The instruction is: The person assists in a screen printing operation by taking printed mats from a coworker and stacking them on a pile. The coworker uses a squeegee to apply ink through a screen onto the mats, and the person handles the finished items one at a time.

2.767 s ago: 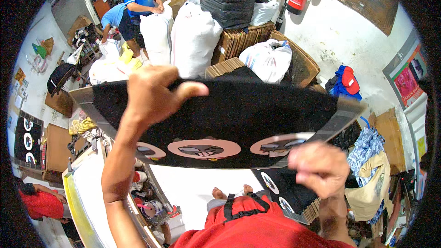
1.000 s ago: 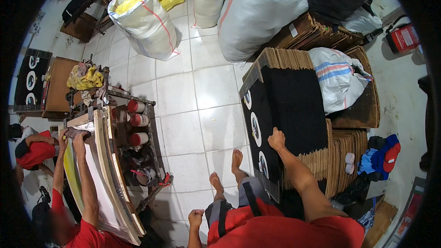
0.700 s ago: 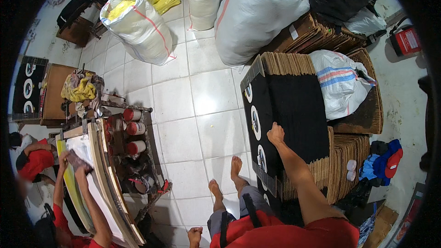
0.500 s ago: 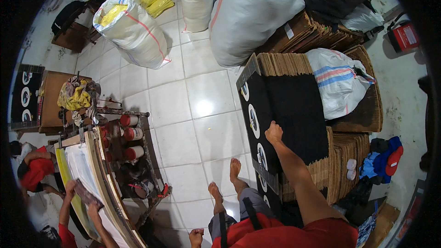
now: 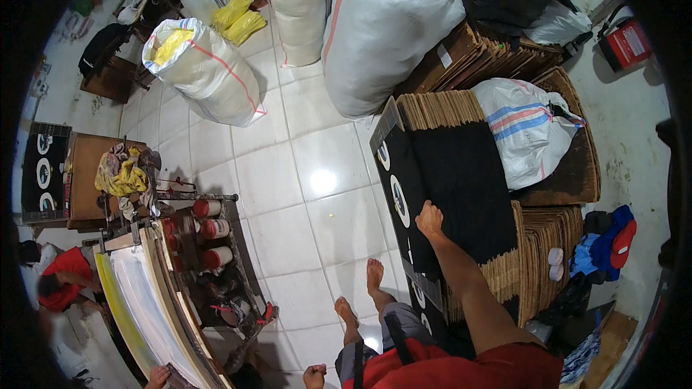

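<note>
Right hand [image 5: 430,219]: fingers curled at the upper edge of a printed black board [image 5: 398,200], probably steadying it; whether gripping, cannot tell. Cloth-covered boards [image 5: 468,180], ranked on edge right of that hand, presumably for compactness and support. Left hand [image 5: 314,376]: curled, nothing visible inside, well apart from the board.
</note>
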### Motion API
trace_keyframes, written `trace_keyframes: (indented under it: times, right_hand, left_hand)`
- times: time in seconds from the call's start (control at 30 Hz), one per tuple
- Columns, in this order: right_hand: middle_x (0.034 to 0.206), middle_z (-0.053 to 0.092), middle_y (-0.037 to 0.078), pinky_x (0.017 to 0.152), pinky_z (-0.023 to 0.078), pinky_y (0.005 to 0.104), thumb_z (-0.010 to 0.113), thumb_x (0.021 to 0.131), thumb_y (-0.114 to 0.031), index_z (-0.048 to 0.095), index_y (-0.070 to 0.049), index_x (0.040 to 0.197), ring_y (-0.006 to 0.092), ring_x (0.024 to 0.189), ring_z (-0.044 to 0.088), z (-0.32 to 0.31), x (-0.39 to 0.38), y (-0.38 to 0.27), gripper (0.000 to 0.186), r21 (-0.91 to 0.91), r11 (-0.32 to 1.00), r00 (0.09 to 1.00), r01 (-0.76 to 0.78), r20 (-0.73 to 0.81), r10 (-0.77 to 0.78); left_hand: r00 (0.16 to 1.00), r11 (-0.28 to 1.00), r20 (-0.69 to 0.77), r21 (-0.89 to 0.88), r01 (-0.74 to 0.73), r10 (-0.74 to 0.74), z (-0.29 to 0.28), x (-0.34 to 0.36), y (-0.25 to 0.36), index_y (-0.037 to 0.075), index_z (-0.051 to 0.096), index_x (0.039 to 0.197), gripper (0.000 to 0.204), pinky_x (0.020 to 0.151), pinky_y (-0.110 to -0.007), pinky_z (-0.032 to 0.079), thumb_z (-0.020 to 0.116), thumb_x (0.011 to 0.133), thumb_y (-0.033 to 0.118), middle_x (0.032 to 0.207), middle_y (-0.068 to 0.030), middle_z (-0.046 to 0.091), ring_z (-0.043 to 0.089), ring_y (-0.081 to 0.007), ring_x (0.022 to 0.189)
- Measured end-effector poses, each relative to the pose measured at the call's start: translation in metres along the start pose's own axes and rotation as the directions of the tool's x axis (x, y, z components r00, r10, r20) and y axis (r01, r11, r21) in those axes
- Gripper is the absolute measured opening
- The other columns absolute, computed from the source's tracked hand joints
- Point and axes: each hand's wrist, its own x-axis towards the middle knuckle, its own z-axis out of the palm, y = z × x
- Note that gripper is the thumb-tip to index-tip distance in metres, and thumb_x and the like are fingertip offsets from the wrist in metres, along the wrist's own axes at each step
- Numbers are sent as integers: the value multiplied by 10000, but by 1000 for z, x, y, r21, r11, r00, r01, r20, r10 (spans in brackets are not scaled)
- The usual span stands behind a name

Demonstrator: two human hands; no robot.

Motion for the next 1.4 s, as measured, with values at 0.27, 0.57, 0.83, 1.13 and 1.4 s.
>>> trace_keyframes:
  times: [0.27,0.57,0.83,1.13,1.4]
  right_hand:
    - [872,610,262,788,471,467,576,719,-33,496,57,1001,403,837,603,-9,-1,-2,307,5,1000,999,-22,31,22]
    - [967,551,228,735,468,470,656,723,-141,331,-32,1197,388,884,570,-66,-94,-15,586,160,985,975,70,-220,-34]
    - [926,555,217,733,468,471,578,711,-115,369,-13,1070,387,821,580,-24,-268,-9,428,229,973,991,23,121,-52]
    - [995,579,249,806,468,443,592,689,-156,418,-6,1111,382,932,583,31,-439,73,481,147,958,933,-248,303,195]
    - [1038,585,241,869,447,402,640,693,-211,516,-16,1105,368,1012,556,34,-521,135,473,196,833,825,-518,372,426]
  left_hand:
    - [1000,996,15,-85,-23,25,1,7,0,-30,553,803,115,569,-284,493,633,755,36,728,-99,616,591,-165,617]
    - [995,996,96,91,-6,-3,13,-7,43,22,579,813,159,490,-235,400,653,777,157,703,-66,623,603,-148,617]
    - [979,973,181,195,-128,92,-7,4,93,17,578,771,135,535,-234,415,627,803,138,681,-45,603,560,-124,617]
    - [967,971,252,219,-100,43,-77,8,63,76,593,820,147,567,-284,400,604,804,222,732,-31,616,592,-153,655]
    - [935,915,310,403,35,-172,-120,29,-23,-15,552,1065,327,650,-362,462,545,843,225,857,-115,633,613,-229,726]
